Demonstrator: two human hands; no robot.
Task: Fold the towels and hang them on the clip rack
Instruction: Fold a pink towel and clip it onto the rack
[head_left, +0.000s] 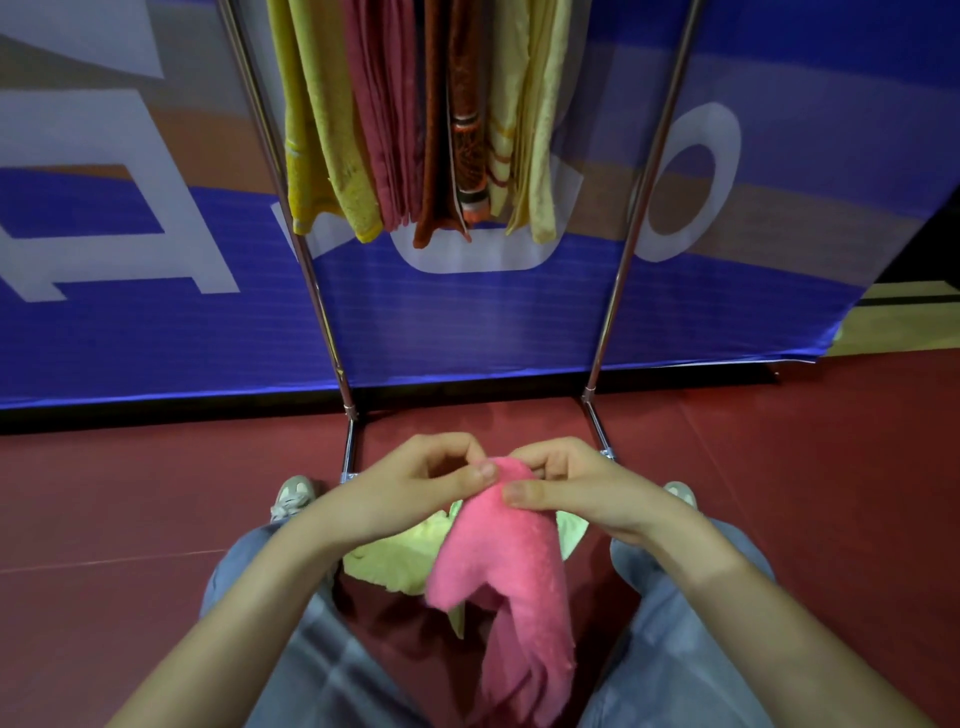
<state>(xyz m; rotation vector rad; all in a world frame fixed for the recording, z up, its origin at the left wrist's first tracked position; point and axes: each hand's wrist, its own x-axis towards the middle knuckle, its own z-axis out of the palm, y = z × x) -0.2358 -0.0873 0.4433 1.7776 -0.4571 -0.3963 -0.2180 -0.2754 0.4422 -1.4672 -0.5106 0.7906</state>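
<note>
A pink towel (506, 577) hangs crumpled from both my hands in the lower middle of the head view. My left hand (421, 483) pinches its top edge between thumb and fingers. My right hand (576, 491) pinches the same top edge just to the right, thumb on the near side. Under the pink towel a pale yellow-green towel (395, 558) lies bunched on the red floor between my legs. The clip rack (618, 270) stands straight ahead on chrome legs, with several folded towels (415, 119) in yellow, pink, rust and cream hanging side by side at the top.
A blue banner (467, 322) with white shapes stands right behind the rack. The rack's chrome base rails (349, 452) reach toward my feet (293, 496) on the dark red floor (130, 493). My knees flank the towels on both sides.
</note>
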